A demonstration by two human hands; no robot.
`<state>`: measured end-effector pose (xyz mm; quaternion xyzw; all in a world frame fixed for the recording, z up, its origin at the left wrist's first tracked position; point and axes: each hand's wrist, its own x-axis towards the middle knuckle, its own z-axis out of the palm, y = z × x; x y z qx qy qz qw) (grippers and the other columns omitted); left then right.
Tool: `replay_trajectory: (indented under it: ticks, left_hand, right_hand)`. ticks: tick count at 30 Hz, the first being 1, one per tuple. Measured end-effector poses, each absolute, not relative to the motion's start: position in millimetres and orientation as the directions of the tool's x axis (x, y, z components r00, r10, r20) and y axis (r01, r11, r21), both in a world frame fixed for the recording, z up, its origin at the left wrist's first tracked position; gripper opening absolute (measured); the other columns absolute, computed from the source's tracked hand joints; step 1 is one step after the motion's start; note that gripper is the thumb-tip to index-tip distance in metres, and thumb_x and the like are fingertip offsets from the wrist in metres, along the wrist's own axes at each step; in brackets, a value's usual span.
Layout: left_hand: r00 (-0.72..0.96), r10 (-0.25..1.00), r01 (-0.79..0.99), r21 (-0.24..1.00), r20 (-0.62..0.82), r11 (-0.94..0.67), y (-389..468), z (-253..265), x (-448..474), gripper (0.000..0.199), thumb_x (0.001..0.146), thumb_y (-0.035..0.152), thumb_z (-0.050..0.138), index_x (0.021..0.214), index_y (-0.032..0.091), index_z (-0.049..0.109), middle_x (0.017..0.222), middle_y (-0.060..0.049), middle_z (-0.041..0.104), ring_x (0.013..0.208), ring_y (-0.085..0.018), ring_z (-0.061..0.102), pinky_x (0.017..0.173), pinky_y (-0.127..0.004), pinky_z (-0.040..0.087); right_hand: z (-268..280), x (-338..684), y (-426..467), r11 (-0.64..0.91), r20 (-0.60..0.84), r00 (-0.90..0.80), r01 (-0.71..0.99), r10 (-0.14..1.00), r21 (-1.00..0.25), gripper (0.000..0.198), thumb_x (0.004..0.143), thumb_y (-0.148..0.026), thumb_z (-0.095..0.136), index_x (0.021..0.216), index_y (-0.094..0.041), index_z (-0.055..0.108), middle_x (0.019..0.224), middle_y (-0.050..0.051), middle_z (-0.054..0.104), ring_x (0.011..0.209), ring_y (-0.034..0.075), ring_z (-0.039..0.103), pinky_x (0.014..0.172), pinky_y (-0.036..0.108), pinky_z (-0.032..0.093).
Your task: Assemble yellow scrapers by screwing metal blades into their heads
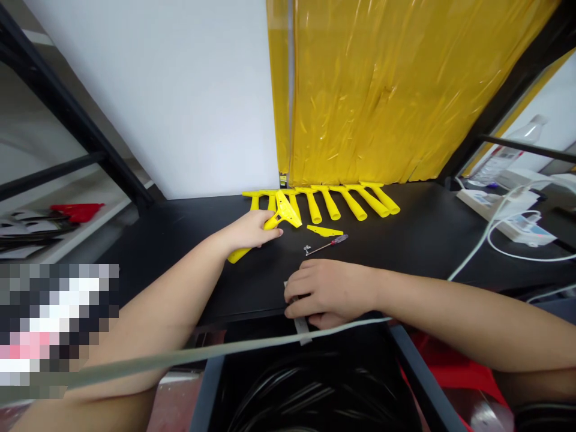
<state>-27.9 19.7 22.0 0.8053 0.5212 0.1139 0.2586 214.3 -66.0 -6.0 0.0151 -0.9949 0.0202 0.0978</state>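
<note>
My left hand (256, 230) is closed around the handle of a yellow scraper (288, 210), its T-shaped head tilted up above the black tabletop. The handle's end (239, 255) sticks out below my wrist. At the table's front edge, my right hand (328, 292) has its fingers curled over a thin flat metal strip (303, 329), which partly overhangs the edge; the palm hides the rest. Between the hands and the back lie a loose yellow cover plate (324, 231), a small screwdriver (327, 244) and a few tiny metal screws (306, 248).
Several yellow scraper bodies (333, 207) lie in a row along the back of the black table (405, 246). A power strip (508, 216) with white cables and a plastic bottle (508, 153) are at the right. A pale cord (270, 343) crosses in front, above a black-lined bin (315, 390).
</note>
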Motion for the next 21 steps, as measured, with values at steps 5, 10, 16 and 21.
replay_trajectory:
  ticks: [5, 10, 16, 21]
  left_hand:
    - [0.447, 0.892, 0.775, 0.527, -0.066, -0.349, 20, 21, -28, 0.034, 0.089, 0.054, 0.062, 0.087, 0.021, 0.053, 0.081, -0.002, 0.064, 0.054, -0.017, 0.063, 0.051, -0.031, 0.047]
    - [0.522, 0.844, 0.745, 0.418, 0.122, -0.521, 22, 21, -28, 0.033, 0.091, 0.052, 0.059, 0.09, 0.02, 0.054, 0.095, -0.007, 0.063, 0.065, -0.017, 0.059, 0.059, -0.032, 0.044]
    - [0.583, 0.78, 0.699, 0.348, 0.229, -0.624, 24, 17, -30, 0.033, 0.09, 0.044, 0.065, 0.111, 0.019, 0.056, 0.083, 0.0, 0.058, 0.07, -0.017, 0.053, 0.065, -0.031, 0.039]
    - [0.584, 0.772, 0.68, 0.368, 0.25, -0.634, 20, 18, -30, 0.046, 0.089, 0.04, 0.069, 0.126, 0.02, 0.053, 0.093, -0.003, 0.062, 0.071, -0.016, 0.055, 0.066, -0.03, 0.04]
  right_hand:
    - [-3, 209, -70, 0.994, 0.203, -0.975, -0.068, -0.085, 0.085, 0.019, 0.106, -0.023, 0.054, 0.11, -0.022, 0.073, 0.107, 0.004, 0.076, 0.1, 0.018, 0.067, 0.081, 0.035, 0.045]
    - [36, 218, -48, 0.991, 0.425, -0.896, 0.111, 0.133, -0.074, 0.016, 0.104, -0.022, 0.058, 0.106, -0.019, 0.074, 0.096, 0.002, 0.079, 0.085, 0.015, 0.071, 0.076, 0.031, 0.051]
    - [41, 237, 26, 0.514, 0.374, -0.451, 0.238, 0.81, -0.824, 0.029, 0.086, -0.042, 0.081, 0.084, -0.017, 0.067, 0.07, 0.001, 0.07, 0.056, 0.012, 0.064, 0.053, 0.024, 0.053]
    - [7, 237, 52, 0.25, 0.208, -0.351, 0.077, 0.913, -0.965, 0.034, 0.077, -0.037, 0.09, 0.087, -0.017, 0.066, 0.066, 0.0, 0.068, 0.053, 0.011, 0.065, 0.051, 0.023, 0.06]
